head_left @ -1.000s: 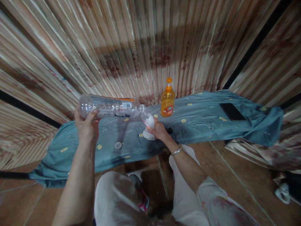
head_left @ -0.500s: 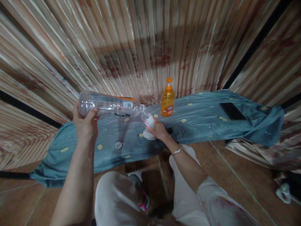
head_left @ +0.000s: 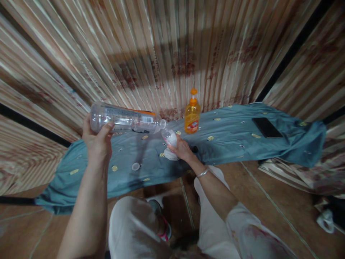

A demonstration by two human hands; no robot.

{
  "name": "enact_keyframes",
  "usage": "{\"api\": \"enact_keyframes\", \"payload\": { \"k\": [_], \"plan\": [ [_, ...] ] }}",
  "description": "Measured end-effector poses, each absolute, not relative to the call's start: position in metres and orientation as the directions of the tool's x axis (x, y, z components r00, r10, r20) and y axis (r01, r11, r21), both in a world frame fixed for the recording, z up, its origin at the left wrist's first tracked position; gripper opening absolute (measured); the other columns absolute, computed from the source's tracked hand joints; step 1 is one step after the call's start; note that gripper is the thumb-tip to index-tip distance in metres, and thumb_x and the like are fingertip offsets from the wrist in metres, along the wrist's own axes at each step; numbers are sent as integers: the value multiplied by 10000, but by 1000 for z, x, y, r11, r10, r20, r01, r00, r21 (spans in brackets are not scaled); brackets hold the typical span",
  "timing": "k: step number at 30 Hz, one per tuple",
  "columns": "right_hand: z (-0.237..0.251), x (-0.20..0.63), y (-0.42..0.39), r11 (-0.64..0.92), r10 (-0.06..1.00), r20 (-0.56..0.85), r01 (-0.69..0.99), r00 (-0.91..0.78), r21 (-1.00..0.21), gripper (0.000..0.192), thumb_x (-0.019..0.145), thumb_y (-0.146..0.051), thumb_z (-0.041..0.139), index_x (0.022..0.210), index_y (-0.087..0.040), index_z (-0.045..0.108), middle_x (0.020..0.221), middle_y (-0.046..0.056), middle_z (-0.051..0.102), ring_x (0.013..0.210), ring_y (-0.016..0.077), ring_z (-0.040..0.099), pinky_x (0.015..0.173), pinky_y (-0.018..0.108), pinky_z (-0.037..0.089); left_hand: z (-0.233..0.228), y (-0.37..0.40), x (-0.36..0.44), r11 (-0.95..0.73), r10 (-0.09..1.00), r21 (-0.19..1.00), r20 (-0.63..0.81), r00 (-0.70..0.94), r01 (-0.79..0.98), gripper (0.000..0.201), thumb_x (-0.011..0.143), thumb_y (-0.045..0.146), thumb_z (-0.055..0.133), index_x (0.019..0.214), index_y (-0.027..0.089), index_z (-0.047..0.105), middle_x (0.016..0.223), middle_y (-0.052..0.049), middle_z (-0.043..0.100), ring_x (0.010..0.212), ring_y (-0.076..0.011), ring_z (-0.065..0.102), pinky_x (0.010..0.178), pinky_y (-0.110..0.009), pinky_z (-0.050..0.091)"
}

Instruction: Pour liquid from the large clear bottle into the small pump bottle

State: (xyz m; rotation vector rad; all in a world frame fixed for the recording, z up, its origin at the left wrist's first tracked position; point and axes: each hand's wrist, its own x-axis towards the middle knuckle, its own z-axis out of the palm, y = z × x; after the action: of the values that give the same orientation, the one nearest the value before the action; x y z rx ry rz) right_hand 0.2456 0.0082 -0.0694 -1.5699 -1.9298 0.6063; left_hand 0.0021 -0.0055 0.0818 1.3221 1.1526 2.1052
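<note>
My left hand (head_left: 98, 138) is closed around the base end of a large clear plastic bottle (head_left: 125, 118), which lies nearly level in the air, its mouth pointing right and slightly down. That mouth is at the top of a small clear bottle (head_left: 169, 137) tilted toward it. My right hand (head_left: 182, 148) grips the small bottle, whose lower part looks whitish. Whether liquid is flowing between the two I cannot make out. Just under the small bottle is a crumpled white thing (head_left: 171, 154). On the cloth below lies a pale round cap (head_left: 135, 166).
An orange pump bottle (head_left: 192, 117) stands upright at the back of the blue-green cloth (head_left: 226, 144). A black phone (head_left: 266, 127) lies toward the right. Near my right wrist is a small black object (head_left: 194, 149). Striped curtains (head_left: 167, 54) hang behind, and dark poles (head_left: 293, 54) flank them.
The base end of the large bottle has risen very slightly with my left hand, tipping it a bit more. My right hand and the small bottle have stayed put.
</note>
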Motion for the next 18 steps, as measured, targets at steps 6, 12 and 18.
{"api": "enact_keyframes", "payload": {
  "k": [6, 12, 18],
  "plan": [
    [-68, 245, 8, 209, 978, 146, 721, -150, -661, 613, 853, -374, 633, 1312, -51, 386, 1141, 194, 662, 1091, 275, 639, 866, 327, 482, 85, -7, 5, -597, 696, 801, 546, -466, 47, 615, 420, 267, 839, 982, 215, 595, 829, 34, 536, 734, -109, 533, 711, -310, 498],
    [-70, 245, 10, 208, 978, 157, 727, -138, -654, 610, 845, -377, 646, 1306, -68, 394, 1147, 188, 663, 1082, 272, 644, 861, 324, 484, 88, -8, 9, -593, 691, 804, 534, -487, 42, 610, 408, 247, 835, 966, 201, 592, 800, 34, 545, 692, -98, 516, 635, -263, 477],
    [-72, 244, 10, 210, 977, 164, 726, -135, -655, 616, 842, -377, 648, 1303, -58, 391, 1133, 191, 667, 1067, 275, 650, 853, 329, 488, 83, -3, 1, -585, 695, 804, 567, -441, 111, 604, 448, 303, 826, 1008, 251, 605, 863, 34, 558, 763, -115, 548, 800, -365, 515]
  ]
}}
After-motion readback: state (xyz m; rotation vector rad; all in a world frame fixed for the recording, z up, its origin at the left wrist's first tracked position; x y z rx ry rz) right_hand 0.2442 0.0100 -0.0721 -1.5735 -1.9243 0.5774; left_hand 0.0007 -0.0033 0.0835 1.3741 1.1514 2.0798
